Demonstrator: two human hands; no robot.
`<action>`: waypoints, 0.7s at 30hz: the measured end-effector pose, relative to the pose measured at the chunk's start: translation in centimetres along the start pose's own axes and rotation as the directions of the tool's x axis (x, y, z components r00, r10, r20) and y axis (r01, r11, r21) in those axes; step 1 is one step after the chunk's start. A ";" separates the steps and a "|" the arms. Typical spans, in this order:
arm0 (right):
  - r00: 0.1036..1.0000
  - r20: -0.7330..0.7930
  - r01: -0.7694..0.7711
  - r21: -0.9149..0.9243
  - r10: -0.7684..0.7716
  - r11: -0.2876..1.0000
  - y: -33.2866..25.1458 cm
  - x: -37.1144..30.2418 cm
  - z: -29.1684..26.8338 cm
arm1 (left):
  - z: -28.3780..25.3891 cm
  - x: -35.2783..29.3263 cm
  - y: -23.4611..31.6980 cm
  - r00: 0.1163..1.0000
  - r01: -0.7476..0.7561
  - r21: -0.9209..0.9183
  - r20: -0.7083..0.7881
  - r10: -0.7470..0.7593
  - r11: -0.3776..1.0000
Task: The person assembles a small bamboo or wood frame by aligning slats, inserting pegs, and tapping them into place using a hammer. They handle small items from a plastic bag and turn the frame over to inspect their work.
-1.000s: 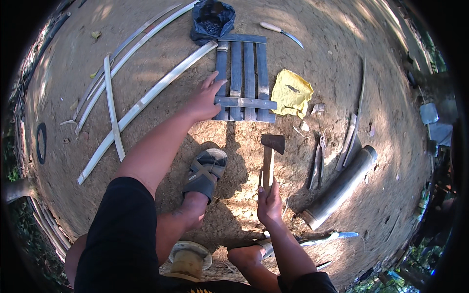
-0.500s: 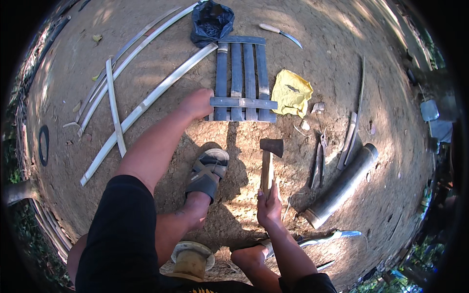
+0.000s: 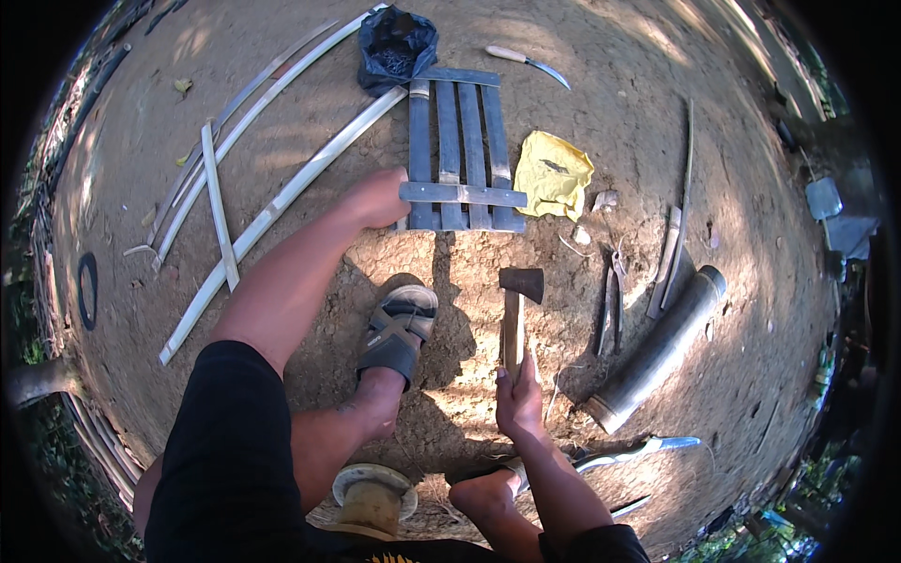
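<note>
A panel of dark bamboo slats [image 3: 474,141] lies on the ground ahead, joined by a crosspiece near each end. My left hand [image 3: 380,198] is closed at its near left corner, by the end of the near crosspiece [image 3: 462,194]; the fingertips are hidden. Closer to me, my right hand [image 3: 519,402] is wrapped round the wooden handle of a small axe [image 3: 513,324]. The axe's dark head [image 3: 522,283] points away from me, apart from the panel. Touching the panel's far left corner is a black plastic bag [image 3: 398,52] with what look like nails inside.
Long split bamboo strips [image 3: 282,202] lie at left. A yellow cloth or bag [image 3: 554,175] sits right of the panel, a curved knife [image 3: 527,63] beyond. Pliers [image 3: 612,305], a bamboo tube [image 3: 659,349] and a long blade [image 3: 648,450] lie at right. My sandalled foot [image 3: 399,330] stands between my arms.
The whole view has shifted slightly, with the ground things sliding a little left. Both hands keep their hold, and the axe stays at nearly the same spot.
</note>
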State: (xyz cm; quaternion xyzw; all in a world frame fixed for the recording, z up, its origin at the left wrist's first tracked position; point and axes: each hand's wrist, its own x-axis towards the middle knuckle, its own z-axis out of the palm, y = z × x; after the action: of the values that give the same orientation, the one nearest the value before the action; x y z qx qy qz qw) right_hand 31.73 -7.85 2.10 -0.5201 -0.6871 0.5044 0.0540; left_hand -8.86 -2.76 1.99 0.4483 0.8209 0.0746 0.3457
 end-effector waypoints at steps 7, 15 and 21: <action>1.000 0.023 0.021 -0.071 -0.020 0.997 -0.1 -0.3 -0.1 | -1.3 -0.9 -3.2 0.998 0.066 -0.073 -0.010 -0.067 0.995; 0.998 0.042 0.057 -0.115 -0.053 0.992 0.0 0.1 0.5 | 1.8 -1.8 -0.5 0.927 0.010 0.347 -0.355 0.121 0.938; 0.926 -0.022 0.375 -0.047 -0.376 0.926 -1.8 3.9 2.0 | 7.0 0.6 -0.4 0.947 -0.111 0.474 -0.216 0.237 0.874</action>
State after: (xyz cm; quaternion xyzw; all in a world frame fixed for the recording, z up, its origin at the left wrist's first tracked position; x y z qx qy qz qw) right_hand 27.57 -6.06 0.77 -0.3876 -0.7834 0.4625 0.1491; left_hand -4.90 -3.88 -3.71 0.5753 0.8102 -0.0291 0.1090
